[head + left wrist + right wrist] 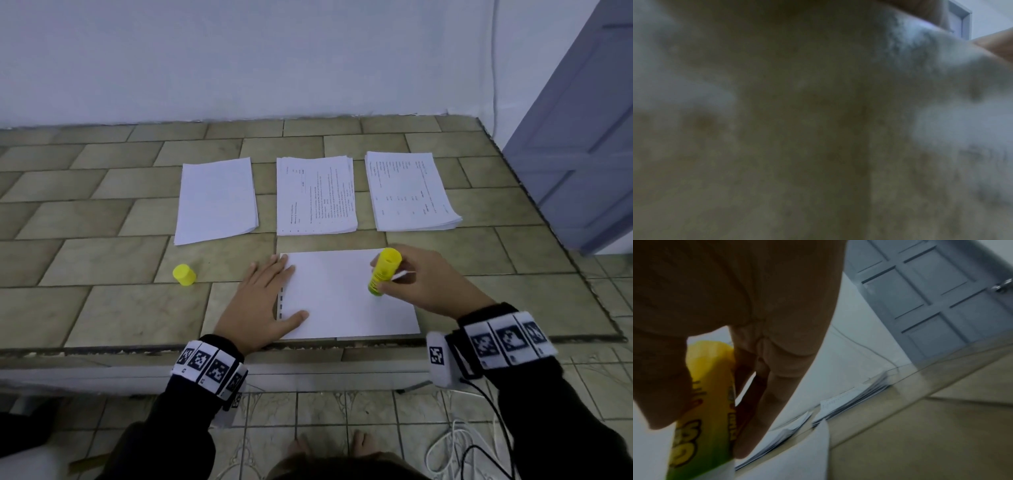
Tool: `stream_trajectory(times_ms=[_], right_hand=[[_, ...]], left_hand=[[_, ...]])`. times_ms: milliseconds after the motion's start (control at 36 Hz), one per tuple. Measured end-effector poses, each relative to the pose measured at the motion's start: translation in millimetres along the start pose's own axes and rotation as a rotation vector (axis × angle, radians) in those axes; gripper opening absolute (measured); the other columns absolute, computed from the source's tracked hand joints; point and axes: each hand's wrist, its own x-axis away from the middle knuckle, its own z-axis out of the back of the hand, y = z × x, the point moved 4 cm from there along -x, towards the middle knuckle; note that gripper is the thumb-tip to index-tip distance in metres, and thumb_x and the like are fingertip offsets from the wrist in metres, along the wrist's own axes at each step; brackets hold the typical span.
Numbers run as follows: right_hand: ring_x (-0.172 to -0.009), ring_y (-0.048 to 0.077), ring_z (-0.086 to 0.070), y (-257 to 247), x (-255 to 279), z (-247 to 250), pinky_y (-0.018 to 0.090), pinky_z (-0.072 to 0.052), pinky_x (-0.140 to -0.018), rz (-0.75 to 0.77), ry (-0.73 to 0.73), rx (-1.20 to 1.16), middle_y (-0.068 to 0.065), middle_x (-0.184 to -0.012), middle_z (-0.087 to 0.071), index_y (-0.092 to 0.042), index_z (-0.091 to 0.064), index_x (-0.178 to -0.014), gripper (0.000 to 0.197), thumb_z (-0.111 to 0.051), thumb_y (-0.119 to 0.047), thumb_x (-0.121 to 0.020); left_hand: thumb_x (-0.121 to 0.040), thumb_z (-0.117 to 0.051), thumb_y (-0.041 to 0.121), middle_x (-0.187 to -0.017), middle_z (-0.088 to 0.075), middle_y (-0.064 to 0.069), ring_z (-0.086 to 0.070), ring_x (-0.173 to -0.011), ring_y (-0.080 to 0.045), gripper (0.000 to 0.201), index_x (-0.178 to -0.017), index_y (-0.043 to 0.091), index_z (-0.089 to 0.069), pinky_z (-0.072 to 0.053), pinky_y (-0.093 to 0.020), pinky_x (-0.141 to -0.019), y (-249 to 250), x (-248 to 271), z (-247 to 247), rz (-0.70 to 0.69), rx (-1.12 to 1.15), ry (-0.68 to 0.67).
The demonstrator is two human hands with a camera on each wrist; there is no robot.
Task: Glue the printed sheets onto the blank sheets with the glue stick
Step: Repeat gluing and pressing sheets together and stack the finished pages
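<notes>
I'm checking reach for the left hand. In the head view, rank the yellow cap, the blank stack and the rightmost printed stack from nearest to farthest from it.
From the left hand:
1. yellow cap, just to its left on the tiles.
2. blank stack, ahead, far-left pile.
3. rightmost printed stack, ahead and across to the right.

Yellow glue stick [383, 272] shading green below right fingers [394, 291]; yellow cap [184, 274]; white sheet [339, 301]; checkered black-white wristbands [209, 368].

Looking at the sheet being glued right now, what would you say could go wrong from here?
The sheet reaches the table's front edge, held only at its left side by the left hand; strokes of the glue stick in the right hand might crease it. The cap lies off, so the glue may dry.
</notes>
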Motion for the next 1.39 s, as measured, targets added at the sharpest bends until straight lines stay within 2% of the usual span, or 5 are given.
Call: stream_trajectory(times_ms=[444,805,1111,1250,1389], right_hand=[[-0.088,0.012,-0.069,2.3,29.9,6.2,0.020,-0.054,-0.079,-0.016,-0.191,-0.101,-0.007,-0.092,-0.072,-0.014,-0.072,-0.095,0.024,-0.077,-0.001,-0.076],[-0.084,0.006,-0.068,8.2,-4.3,18.9,0.012,-0.050,-0.074,0.017,-0.126,0.011,-0.005,-0.093,-0.072,-0.017,-0.071,-0.093,0.022,-0.079,-0.007,-0.075],[-0.081,0.013,-0.069,12.5,-52.3,29.4,0.026,-0.055,-0.079,-0.002,-0.036,0.036,0.001,-0.086,-0.072,-0.004,-0.065,-0.084,0.011,-0.074,-0.003,-0.077],[-0.082,0.016,-0.069,14.7,-51.9,27.5,0.034,-0.057,-0.082,-0.032,-0.003,0.054,0.001,-0.089,-0.069,-0.014,-0.060,-0.100,0.030,-0.077,-0.008,-0.076],[-0.071,0.011,-0.056,10.9,-39.6,39.3,0.028,-0.047,-0.065,-0.040,0.046,0.362,-0.008,-0.082,-0.061,-0.028,-0.054,-0.111,0.042,-0.078,-0.026,-0.076]], left_hand=[[-0.083,-0.038,0.074,-0.162,-0.022,0.000,-0.010,-0.150,-0.009,0.091,-0.152,0.014,-0.035,-0.003,-0.039,-0.124,-1.5,0.3,-0.8,-0.005,-0.009,0.013],[-0.082,-0.038,0.074,-0.162,-0.021,0.001,-0.010,-0.149,-0.007,0.092,-0.151,0.014,-0.034,0.000,-0.036,-0.123,-1.3,0.0,-0.3,-0.003,-0.026,0.014],[-0.082,-0.038,0.074,-0.162,-0.021,0.000,-0.009,-0.149,-0.006,0.092,-0.152,0.014,-0.034,0.000,-0.036,-0.123,0.1,0.1,0.4,-0.002,-0.031,0.005],[-0.082,-0.039,0.073,-0.162,-0.021,0.001,-0.009,-0.149,-0.005,0.091,-0.151,0.014,-0.035,0.000,-0.035,-0.123,0.5,1.0,0.4,0.000,-0.026,0.008],[-0.081,-0.039,0.074,-0.162,-0.020,0.001,-0.007,-0.147,-0.002,0.092,-0.152,0.015,-0.034,0.002,-0.032,-0.123,1.1,-0.1,2.0,0.004,-0.025,0.004]])
